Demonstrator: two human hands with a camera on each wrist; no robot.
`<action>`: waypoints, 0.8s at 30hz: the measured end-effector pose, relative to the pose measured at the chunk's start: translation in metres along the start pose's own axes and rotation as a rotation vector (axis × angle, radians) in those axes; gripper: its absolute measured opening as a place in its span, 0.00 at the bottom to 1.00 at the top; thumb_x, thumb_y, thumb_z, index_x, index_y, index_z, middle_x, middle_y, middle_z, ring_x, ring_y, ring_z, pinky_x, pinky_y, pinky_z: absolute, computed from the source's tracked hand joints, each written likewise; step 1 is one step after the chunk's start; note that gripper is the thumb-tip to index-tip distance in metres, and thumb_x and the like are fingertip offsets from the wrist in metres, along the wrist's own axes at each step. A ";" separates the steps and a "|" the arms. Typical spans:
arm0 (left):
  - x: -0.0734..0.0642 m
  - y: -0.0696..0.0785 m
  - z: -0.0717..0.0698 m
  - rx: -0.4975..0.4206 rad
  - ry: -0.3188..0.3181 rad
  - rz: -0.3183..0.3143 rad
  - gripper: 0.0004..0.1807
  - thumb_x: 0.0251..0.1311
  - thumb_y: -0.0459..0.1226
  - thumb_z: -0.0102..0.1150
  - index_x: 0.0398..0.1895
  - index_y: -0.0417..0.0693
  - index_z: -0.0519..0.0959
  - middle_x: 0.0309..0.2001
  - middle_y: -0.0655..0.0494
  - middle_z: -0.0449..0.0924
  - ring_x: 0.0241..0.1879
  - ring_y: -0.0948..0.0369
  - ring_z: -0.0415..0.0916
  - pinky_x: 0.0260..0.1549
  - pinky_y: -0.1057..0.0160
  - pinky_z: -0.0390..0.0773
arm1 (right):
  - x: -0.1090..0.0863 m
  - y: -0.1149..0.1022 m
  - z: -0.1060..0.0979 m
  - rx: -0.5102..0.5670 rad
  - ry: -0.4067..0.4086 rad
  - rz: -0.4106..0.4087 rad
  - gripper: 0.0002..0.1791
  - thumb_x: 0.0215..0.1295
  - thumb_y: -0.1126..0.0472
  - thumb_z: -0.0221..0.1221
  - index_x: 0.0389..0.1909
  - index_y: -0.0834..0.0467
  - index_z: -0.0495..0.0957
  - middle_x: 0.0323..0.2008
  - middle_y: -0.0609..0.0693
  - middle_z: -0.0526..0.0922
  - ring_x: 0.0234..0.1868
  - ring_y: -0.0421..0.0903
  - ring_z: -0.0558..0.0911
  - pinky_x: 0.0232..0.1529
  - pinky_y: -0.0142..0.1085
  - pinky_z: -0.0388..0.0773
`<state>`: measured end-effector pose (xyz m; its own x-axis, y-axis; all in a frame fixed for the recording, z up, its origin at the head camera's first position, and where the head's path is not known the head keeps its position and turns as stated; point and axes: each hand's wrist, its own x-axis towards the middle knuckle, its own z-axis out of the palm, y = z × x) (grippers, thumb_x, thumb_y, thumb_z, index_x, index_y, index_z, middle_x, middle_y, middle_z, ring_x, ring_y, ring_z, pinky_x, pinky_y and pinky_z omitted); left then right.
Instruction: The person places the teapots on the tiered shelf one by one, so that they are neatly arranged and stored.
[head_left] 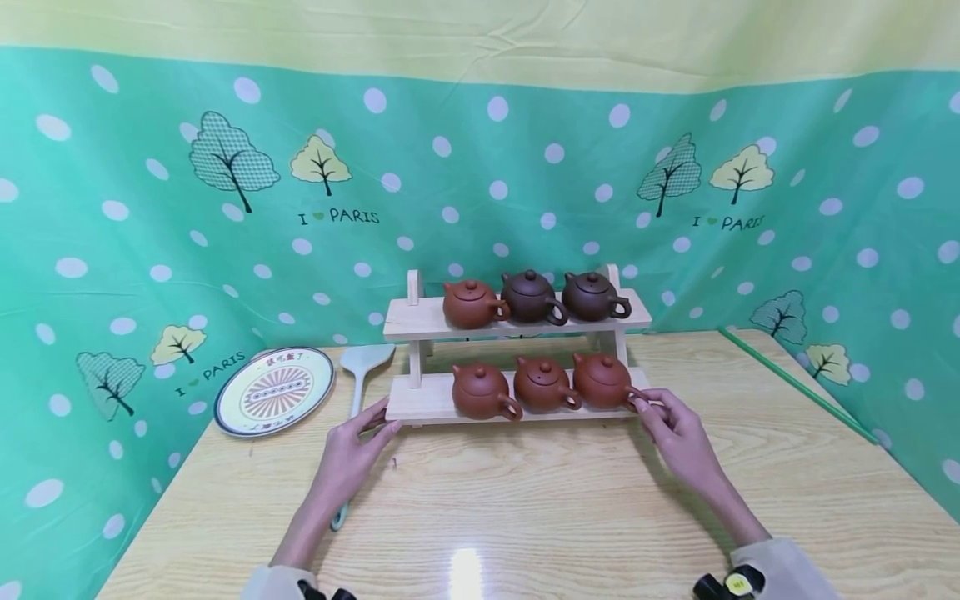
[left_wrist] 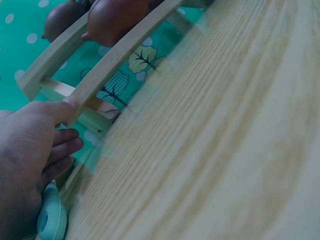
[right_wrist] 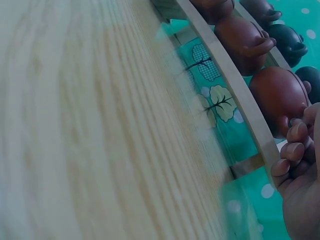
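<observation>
A two-tier wooden stand [head_left: 427, 398] carries several small teapots. The upper tier holds a reddish-brown teapot [head_left: 468, 307] and two dark brown teapots [head_left: 528, 298]; three reddish-brown teapots stand on the lower tier. My left hand [head_left: 352, 450] grips the left end of the lower board, thumb at its front corner [left_wrist: 72, 102] and the other fingers [left_wrist: 65, 147] below it. At the opposite end, my right hand [head_left: 678, 437] pinches the handle of the rightmost lower teapot [head_left: 600, 382]. In the right wrist view, that teapot's body [right_wrist: 280, 97] rests on the board, its handle mostly hidden by fingers [right_wrist: 295, 150].
Left of the stand lies a round patterned plate [head_left: 273, 392]. A pale green spatula [head_left: 365, 360] lies between plate and stand, its handle passing under my left arm. Along the table's right side is a green stick [head_left: 798, 383]. A polka-dot curtain [head_left: 495, 167] encloses the table.
</observation>
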<state>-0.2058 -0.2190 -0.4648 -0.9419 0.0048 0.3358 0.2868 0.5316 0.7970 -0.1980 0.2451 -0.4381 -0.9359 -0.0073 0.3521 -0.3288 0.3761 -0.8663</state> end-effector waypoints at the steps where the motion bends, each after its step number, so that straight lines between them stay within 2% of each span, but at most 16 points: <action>1: 0.000 0.000 0.000 0.001 -0.002 -0.001 0.30 0.67 0.41 0.70 0.68 0.36 0.76 0.53 0.41 0.85 0.56 0.46 0.82 0.58 0.49 0.79 | 0.000 0.000 0.000 0.002 -0.001 0.000 0.10 0.80 0.64 0.55 0.52 0.67 0.79 0.18 0.45 0.69 0.16 0.38 0.64 0.11 0.37 0.60; 14: 0.002 0.005 -0.002 0.037 -0.031 -0.034 0.30 0.69 0.42 0.68 0.69 0.37 0.75 0.56 0.42 0.84 0.58 0.47 0.81 0.59 0.51 0.79 | -0.001 0.000 -0.009 -0.027 -0.030 0.045 0.15 0.84 0.57 0.50 0.54 0.65 0.76 0.19 0.48 0.69 0.16 0.40 0.65 0.12 0.37 0.64; 18: 0.003 0.006 -0.003 0.053 -0.053 -0.036 0.31 0.69 0.44 0.67 0.70 0.38 0.74 0.57 0.41 0.83 0.60 0.46 0.79 0.62 0.47 0.76 | -0.001 0.001 -0.012 -0.039 -0.019 0.027 0.16 0.85 0.57 0.48 0.54 0.66 0.75 0.20 0.50 0.71 0.17 0.41 0.66 0.13 0.37 0.64; 24: 0.004 0.007 -0.008 0.069 -0.075 -0.028 0.32 0.72 0.48 0.64 0.72 0.39 0.72 0.63 0.40 0.80 0.66 0.41 0.73 0.68 0.38 0.66 | -0.002 0.004 -0.020 -0.083 0.004 -0.019 0.17 0.86 0.57 0.44 0.54 0.65 0.75 0.21 0.52 0.71 0.20 0.45 0.70 0.18 0.36 0.68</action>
